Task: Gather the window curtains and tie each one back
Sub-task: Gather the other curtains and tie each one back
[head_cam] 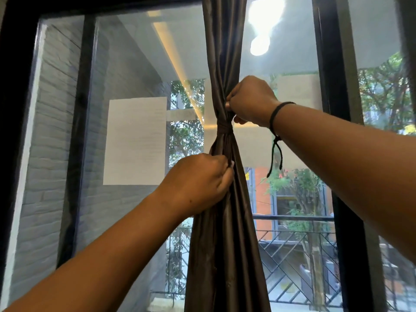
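A dark brown curtain (221,52) hangs gathered in front of the window's middle. A tie of the same dark fabric (225,129) is wrapped round it and cinches it into a narrow waist. My right hand (249,100) grips the bunched curtain just above the tie, fingers curled into the folds. Below the tie, my left hand (198,183) pinches a fold or strip of the fabric at the curtain's left edge. The lower curtain flares out and runs down past the bottom of the view.
The black window frame (335,86) has uprights left and right of the curtain. A white paper sheet (135,140) is stuck on the left pane. Outside are a balcony railing (292,244), trees and an orange building. A black cord bracelet (275,122) circles my right wrist.
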